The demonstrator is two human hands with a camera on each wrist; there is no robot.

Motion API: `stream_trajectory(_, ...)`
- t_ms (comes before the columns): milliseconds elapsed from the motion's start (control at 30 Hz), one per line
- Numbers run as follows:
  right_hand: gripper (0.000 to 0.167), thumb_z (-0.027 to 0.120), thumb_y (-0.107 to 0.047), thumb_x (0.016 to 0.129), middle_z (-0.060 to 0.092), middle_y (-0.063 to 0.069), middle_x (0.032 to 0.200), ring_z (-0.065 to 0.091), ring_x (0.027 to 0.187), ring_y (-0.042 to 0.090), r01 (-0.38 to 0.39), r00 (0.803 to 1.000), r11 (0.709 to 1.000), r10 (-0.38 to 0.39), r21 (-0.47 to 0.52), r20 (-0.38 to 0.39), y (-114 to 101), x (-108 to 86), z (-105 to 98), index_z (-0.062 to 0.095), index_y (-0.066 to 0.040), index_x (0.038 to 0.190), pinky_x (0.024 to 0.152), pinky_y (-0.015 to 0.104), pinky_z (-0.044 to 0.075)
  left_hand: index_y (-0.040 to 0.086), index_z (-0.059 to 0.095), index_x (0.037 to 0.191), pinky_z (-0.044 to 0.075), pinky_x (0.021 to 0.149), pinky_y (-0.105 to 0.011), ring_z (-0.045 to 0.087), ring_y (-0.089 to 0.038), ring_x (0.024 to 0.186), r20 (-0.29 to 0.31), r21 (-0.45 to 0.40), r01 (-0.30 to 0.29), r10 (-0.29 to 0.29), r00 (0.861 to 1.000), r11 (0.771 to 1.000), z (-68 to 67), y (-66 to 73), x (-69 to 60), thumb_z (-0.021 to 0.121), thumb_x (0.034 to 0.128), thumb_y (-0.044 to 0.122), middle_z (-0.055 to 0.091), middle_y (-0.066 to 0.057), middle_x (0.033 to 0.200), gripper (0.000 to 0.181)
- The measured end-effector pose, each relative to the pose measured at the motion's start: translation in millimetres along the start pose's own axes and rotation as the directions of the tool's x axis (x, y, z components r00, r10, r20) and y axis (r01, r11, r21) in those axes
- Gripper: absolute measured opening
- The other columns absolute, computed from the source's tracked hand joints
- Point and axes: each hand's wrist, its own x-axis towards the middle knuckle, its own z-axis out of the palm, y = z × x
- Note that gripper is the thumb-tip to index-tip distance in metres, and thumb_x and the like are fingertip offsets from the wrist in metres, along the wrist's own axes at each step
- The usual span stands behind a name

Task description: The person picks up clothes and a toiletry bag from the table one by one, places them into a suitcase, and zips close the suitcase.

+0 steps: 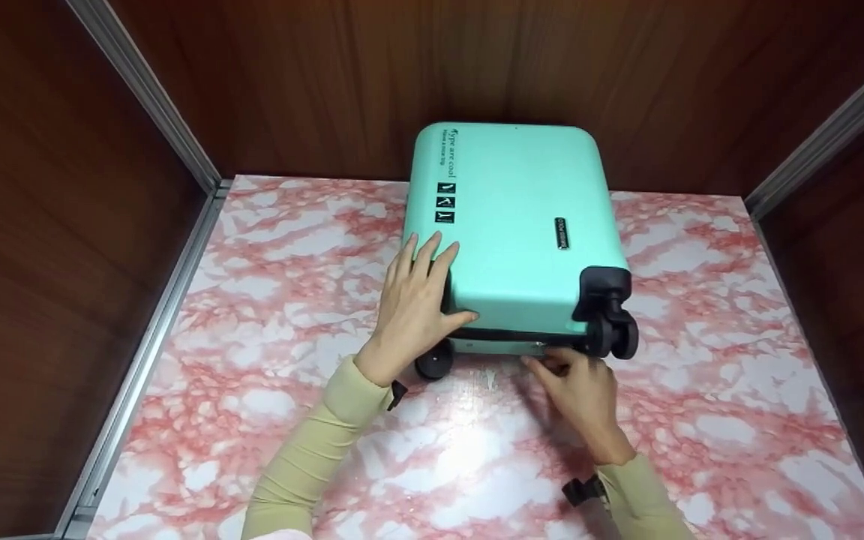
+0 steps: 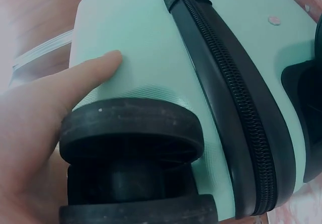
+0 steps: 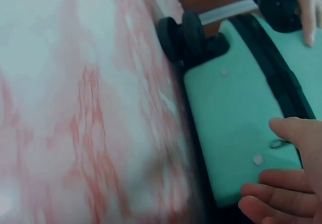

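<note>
A mint-green hard-shell suitcase (image 1: 514,195) lies flat on its side, wheels toward me. My left hand (image 1: 413,300) rests on its near left corner, fingers spread straight over the top face. In the left wrist view the thumb (image 2: 95,73) lies on the shell beside a black wheel (image 2: 133,118). At the near end, by the black zipper band (image 1: 514,334), is my right hand (image 1: 582,386). In the right wrist view a small zipper pull (image 3: 277,144) shows in the gap between the thumb (image 3: 292,128) and the other fingers, which are apart from each other.
The suitcase stands on a pink-and-white marbled surface (image 1: 267,300), near the brown back panel (image 1: 312,90). Brown panels with metal edge strips (image 1: 162,105) rise at both sides. A black double wheel (image 1: 612,335) juts out just above the right hand.
</note>
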Motion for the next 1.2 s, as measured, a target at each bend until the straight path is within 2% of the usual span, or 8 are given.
stream_trajectory(133,0.017,0.083,-0.031,0.086,0.073,-0.001,0.074,0.069,0.066,0.026,-0.037,0.999,0.999,0.037,0.021,-0.018,-4.7,2.2,6.9,0.08,-0.014,0.086,0.061,0.05,0.052,0.01,0.047,0.151,0.025,0.117,-0.053,0.025,-0.042,0.147,-0.011,-0.017,0.007,-0.007,1.0,1.0,0.1,1.0,0.0,0.09,0.0705,0.055,0.038,-0.017,0.157,0.102)
stream_trajectory(267,0.01,0.078,-0.016,0.09,0.068,0.003,0.071,0.067,0.063,0.031,0.043,0.999,0.999,-0.043,0.02,-0.022,-7.1,1.6,10.7,0.073,-0.011,0.083,0.056,0.053,0.05,0.009,0.049,0.15,0.026,0.116,-0.054,0.025,-0.043,0.147,-0.02,-0.045,0.023,-0.023,1.0,0.999,-0.9,2.7,0.6,0.093,0.0683,0.053,0.039,-0.017,0.156,0.102)
stream_trajectory(400,0.024,0.07,-0.007,0.092,0.049,0.0,0.059,0.054,0.052,0.027,0.124,0.992,0.992,-0.124,0.039,-0.006,-8.3,-0.8,14.8,0.055,-0.013,0.075,0.049,0.048,0.045,0.009,0.05,0.149,0.026,0.116,-0.054,0.026,-0.044,0.147,-0.023,-0.046,0.026,-0.027,0.999,0.999,-1.5,3.8,1.6,0.093,0.0674,0.052,0.039,-0.017,0.156,0.102)
stream_trajectory(500,0.03,0.064,-0.006,0.096,0.036,-0.004,0.057,0.045,0.05,0.023,0.137,0.99,0.989,-0.136,0.057,-0.026,-7.9,-2.3,17.7,0.047,-0.014,0.073,0.048,0.043,0.041,0.009,0.049,0.15,0.025,0.116,-0.053,0.025,-0.044,0.147,-0.012,-0.039,0.028,-0.029,1.0,0.999,-1.2,4.3,2.1,0.093,0.0679,0.052,0.038,-0.017,0.157,0.102)
stream_trajectory(600,0.033,0.06,-0.01,0.101,0.03,-0.006,0.059,0.041,0.049,0.023,0.148,0.988,0.988,-0.145,0.053,-0.052,-6.5,-3.1,18.7,0.044,-0.014,0.073,0.047,0.042,0.039,0.009,0.049,0.15,0.025,0.117,-0.054,0.025,-0.044,0.147,-0.003,-0.039,0.036,-0.036,0.999,0.999,-1.1,5.1,2.3,0.093,0.0677,0.052,0.037,-0.018,0.157,0.103)
stream_trajectory(867,0.024,0.063,-0.014,0.102,0.039,-0.002,0.061,0.05,0.051,0.03,0.2,0.977,0.979,-0.202,-0.035,-0.063,-0.6,-4.1,12.1,0.053,-0.011,0.08,0.046,0.05,0.043,0.015,0.048,0.153,0.029,0.113,-0.057,0.026,-0.047,0.146,-0.017,0.008,0.029,-0.029,0.999,1.0,0.7,5.4,2.9,0.091,0.0649,0.058,0.036,-0.019,0.159,0.108)
stream_trajectory(1067,0.023,0.068,-0.01,0.097,0.042,0.003,0.063,0.048,0.045,0.03,0.317,0.941,0.942,-0.327,-0.112,-0.087,6.0,-3.8,3.0,0.051,-0.008,0.081,0.038,0.049,0.04,0.015,0.048,0.153,0.031,0.113,-0.057,0.028,-0.049,0.144,-0.015,0.048,0.021,-0.02,1.0,0.999,1.6,6.1,3.0,0.089,0.0662,0.06,0.036,-0.021,0.159,0.106)
stream_trajectory(1200,0.021,0.07,-0.011,0.094,0.042,0.002,0.061,0.05,0.044,0.031,0.35,0.925,0.927,-0.365,-0.134,-0.107,11.5,-3.0,-4.9,0.053,-0.008,0.083,0.037,0.049,0.04,0.014,0.049,0.153,0.031,0.113,-0.057,0.029,-0.049,0.144,-0.014,0.048,0.024,-0.024,1.0,0.999,2.7,6.5,2.5,0.089,0.0664,0.06,0.036,-0.021,0.158,0.106)
